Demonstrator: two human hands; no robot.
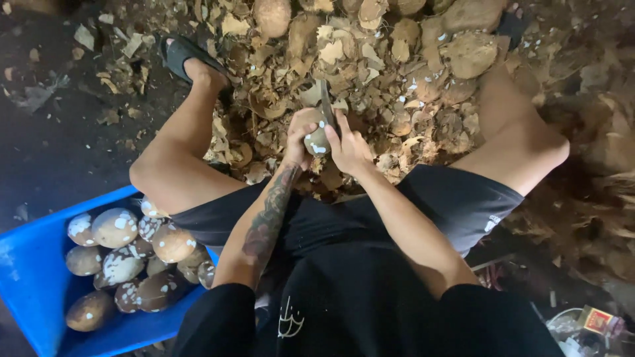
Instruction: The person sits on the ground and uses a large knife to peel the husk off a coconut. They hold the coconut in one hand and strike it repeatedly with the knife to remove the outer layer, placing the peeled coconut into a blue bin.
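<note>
While the person sits with knees apart over the floor, a blue tub (33, 277) stands nearest, at the lower left beside the left thigh; it holds a heap of peeled coconuts (122, 261), brown with white patches where the flesh shows. Between the knees, the left hand (299, 135) is curled around a partly pared coconut (317, 140), gripping it from the left side; the right hand (348, 147) lies against its right side, fingers pressed together and closed on what appears to be a blade (327, 100) that rises just above the nut; the handle is hidden, so the exact grip cannot be told. Judged from these positions, the step in hand is paring the brown skin from the nut; most of the skin still remains. A next stroke would call for a firm left-hand hold, with the fingers kept out of the edge's path, and a turn of the nut to present uncut skin. Beyond the hands, husk shavings (370, 73) cover the floor; a sandalled foot (188, 59) rests at the far left.
</note>
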